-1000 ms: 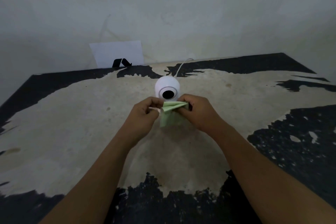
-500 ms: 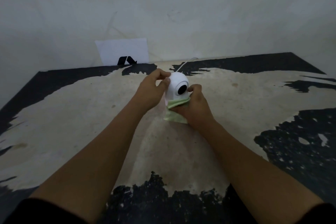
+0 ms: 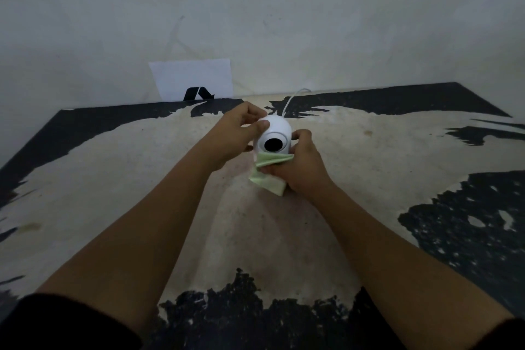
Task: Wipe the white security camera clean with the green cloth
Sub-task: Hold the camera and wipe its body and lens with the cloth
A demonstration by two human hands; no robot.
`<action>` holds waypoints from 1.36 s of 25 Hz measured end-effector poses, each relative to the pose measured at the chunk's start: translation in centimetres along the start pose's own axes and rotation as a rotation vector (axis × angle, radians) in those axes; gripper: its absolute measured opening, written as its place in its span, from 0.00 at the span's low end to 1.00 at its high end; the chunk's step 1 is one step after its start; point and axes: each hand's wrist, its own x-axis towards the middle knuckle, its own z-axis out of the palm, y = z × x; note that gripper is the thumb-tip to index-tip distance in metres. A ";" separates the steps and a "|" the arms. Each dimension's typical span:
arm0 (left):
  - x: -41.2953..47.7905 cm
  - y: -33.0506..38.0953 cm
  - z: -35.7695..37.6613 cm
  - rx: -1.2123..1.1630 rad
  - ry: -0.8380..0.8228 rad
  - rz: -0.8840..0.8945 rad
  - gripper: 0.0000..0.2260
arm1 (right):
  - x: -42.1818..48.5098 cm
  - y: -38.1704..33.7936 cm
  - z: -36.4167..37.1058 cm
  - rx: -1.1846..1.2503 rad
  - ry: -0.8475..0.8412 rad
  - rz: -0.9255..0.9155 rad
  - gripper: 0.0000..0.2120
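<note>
Having left the cloth, our left hand (image 3: 238, 133) now clasps the white security camera (image 3: 274, 136) while our right hand (image 3: 298, 165) pinches the green cloth (image 3: 270, 173) beneath its lens; wiping begins.

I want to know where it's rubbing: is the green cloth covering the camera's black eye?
No, the green cloth sits below the black lens, which is fully uncovered.

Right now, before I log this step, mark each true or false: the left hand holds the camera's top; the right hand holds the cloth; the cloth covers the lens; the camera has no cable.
1. The left hand grips the top of the white security camera: true.
2. The right hand holds the green cloth: true.
3. The cloth covers the lens: false; it sits below the lens, which is exposed.
4. The camera has no cable: false; a white cable runs back toward the wall.
</note>
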 end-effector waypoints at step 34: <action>0.3 0.0 -0.2 -0.115 -0.123 -0.043 0.07 | -0.7 -0.4 1.5 -0.360 0.080 0.031 0.51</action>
